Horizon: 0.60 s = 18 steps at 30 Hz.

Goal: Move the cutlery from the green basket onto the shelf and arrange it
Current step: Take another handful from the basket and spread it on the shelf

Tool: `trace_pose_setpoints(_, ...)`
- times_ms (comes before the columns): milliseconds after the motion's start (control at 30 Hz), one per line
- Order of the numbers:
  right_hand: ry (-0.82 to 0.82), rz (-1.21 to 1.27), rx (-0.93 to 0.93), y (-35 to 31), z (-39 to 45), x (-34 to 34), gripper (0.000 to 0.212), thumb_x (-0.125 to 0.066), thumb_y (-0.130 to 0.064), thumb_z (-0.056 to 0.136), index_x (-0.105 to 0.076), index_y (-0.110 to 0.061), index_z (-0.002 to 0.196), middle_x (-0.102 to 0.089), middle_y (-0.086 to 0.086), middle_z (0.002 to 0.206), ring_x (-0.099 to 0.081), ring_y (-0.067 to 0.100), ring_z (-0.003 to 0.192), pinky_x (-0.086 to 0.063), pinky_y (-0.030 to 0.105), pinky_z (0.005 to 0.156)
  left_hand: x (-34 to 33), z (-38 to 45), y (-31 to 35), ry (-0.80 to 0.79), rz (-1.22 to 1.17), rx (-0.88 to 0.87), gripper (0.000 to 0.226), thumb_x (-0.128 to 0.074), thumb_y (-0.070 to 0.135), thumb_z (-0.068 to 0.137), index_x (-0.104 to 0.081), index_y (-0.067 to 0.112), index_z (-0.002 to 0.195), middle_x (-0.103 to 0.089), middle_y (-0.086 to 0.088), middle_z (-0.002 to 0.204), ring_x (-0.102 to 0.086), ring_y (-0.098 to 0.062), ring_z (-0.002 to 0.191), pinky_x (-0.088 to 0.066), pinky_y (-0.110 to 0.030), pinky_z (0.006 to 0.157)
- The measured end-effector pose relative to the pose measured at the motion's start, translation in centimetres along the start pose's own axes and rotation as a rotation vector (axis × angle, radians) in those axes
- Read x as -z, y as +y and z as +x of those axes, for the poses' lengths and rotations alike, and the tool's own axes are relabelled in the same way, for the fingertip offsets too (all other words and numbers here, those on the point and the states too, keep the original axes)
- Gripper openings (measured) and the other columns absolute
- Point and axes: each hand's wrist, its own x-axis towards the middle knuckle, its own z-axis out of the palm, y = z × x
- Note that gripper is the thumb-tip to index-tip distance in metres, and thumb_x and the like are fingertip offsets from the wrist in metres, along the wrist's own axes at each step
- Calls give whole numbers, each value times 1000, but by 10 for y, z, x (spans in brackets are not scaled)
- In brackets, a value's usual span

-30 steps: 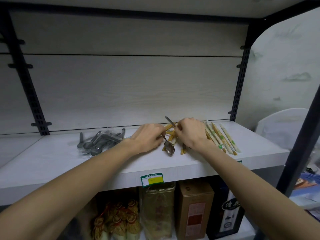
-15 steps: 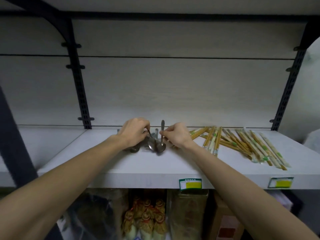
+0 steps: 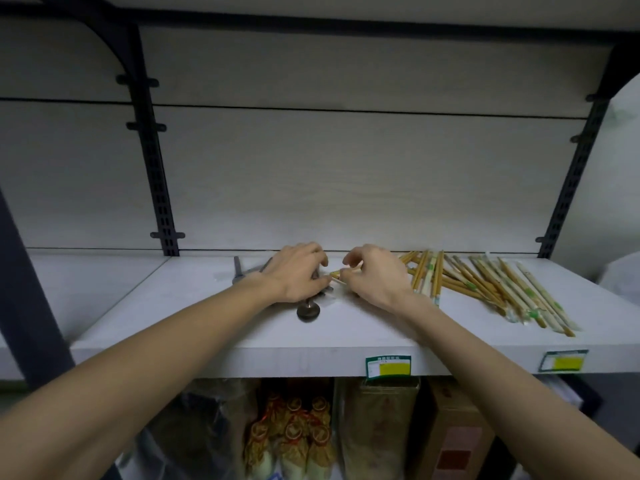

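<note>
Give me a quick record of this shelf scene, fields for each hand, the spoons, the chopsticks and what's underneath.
left hand: resting on the metal spoons, fingers curled over them
right hand: pinching one wrapped chopstick pair
chopstick packs: fanned out on the right of the shelf
price tags: two, on the shelf's front edge
below: packaged goods

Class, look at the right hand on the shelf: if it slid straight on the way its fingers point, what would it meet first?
The right hand points leftward, pinching a wrapped chopstick. Going straight on, it would probably meet the left hand resting over the spoons, just beyond the chopstick's tip. Depth is hard to judge from this one view.
</note>
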Motion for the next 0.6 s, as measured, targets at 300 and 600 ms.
trace_pose_setpoints(300, -200, -292, 27, 34, -27, 27, 26, -60, -38, 81, -68, -27, 104, -69, -3, 97, -62, 24, 96, -44, 32, 73, -8, 23, 5, -130, 0, 69, 32, -50, 44, 95, -72, 25, 108, -66, 1, 119, -59, -26, 113, -40, -39, 94)
trace_pose_setpoints(600, -30, -70, -262, 69, 2, 45, 33, -61, -41, 89, -68, -22, 115, -73, 4, 103, -66, 28, 101, -51, 33, 81, 1, 40, 33, -176, -69, 76, 27, -57, 35, 87, -77, 22, 99, -71, 1, 109, -59, -24, 109, -39, -36, 93)
